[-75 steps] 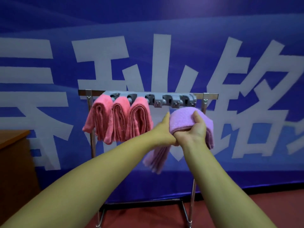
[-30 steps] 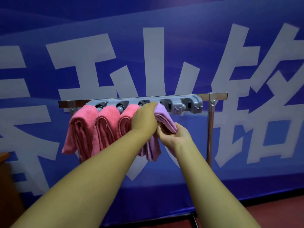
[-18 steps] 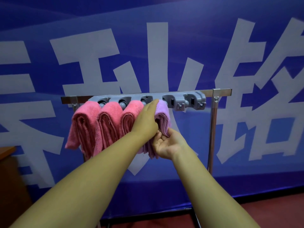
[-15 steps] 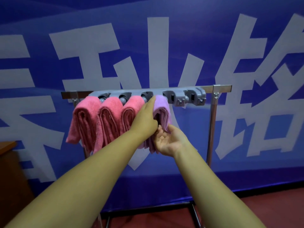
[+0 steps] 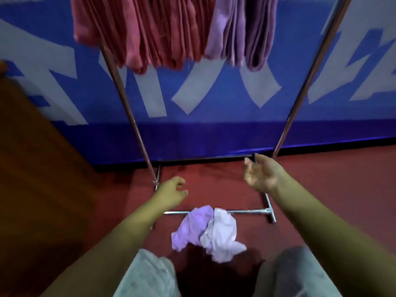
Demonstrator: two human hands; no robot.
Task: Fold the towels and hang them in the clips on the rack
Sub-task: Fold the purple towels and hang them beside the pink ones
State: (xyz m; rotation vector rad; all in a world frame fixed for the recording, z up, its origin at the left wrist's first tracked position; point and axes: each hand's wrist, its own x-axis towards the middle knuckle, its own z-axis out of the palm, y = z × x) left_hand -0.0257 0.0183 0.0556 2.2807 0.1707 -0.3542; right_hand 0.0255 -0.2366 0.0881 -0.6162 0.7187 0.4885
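Both hands reach down toward the floor and hold nothing. The left hand [image 5: 171, 192] has its fingers loosely curled; the right hand [image 5: 260, 175] is relaxed with the palm turned inward and the fingers spread. Below and between them a crumpled lilac towel [image 5: 209, 231] lies on the red floor [image 5: 332, 179], draped partly over the front bar of the rack's base [image 5: 250, 211]. Above the hands, folded pink towels [image 5: 141, 31] and purple towels [image 5: 242, 28] hang side by side. The rack's two slanted poles [image 5: 128, 108] stand just beyond each hand. Left of the left hand is a brown wooden surface [image 5: 32, 168]. A blue banner [image 5: 214, 125] is behind.
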